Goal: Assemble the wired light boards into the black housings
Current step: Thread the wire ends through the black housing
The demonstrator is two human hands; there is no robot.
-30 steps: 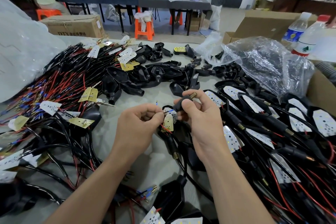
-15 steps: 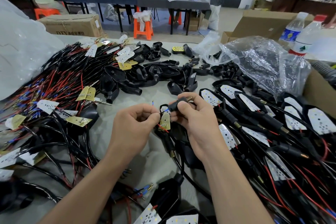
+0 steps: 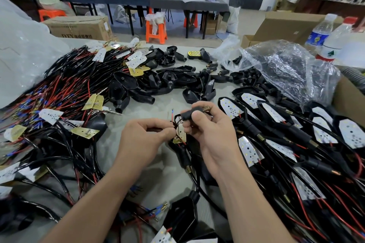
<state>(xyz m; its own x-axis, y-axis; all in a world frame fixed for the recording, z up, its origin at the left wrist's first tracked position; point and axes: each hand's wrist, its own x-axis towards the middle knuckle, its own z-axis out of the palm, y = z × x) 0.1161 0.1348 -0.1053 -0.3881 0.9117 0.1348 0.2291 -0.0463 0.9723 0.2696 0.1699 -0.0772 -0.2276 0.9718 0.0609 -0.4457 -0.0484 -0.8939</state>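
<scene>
My right hand (image 3: 209,134) grips a black housing (image 3: 190,115) by its stem, whose brass threaded end points up and right. My left hand (image 3: 144,140) pinches thin red and black wires (image 3: 173,115) that run into that housing. A small light board (image 3: 180,133) hangs between the two hands, its yellow back showing. Loose wired boards (image 3: 65,92) lie piled at the left. Empty black housings (image 3: 169,81) are heaped in the middle at the back. Housings with boards fitted (image 3: 280,134) lie in rows at the right.
A clear plastic bag of black parts (image 3: 280,67) sits at the back right beside two water bottles (image 3: 331,39). A cardboard box wall (image 3: 349,100) stands at the far right. White plastic sheeting (image 3: 21,55) covers the left. People work at a table (image 3: 138,2) behind.
Both hands stay close together at the housing stem. The red wire end sticks up higher between them, and the view has shifted slightly.
</scene>
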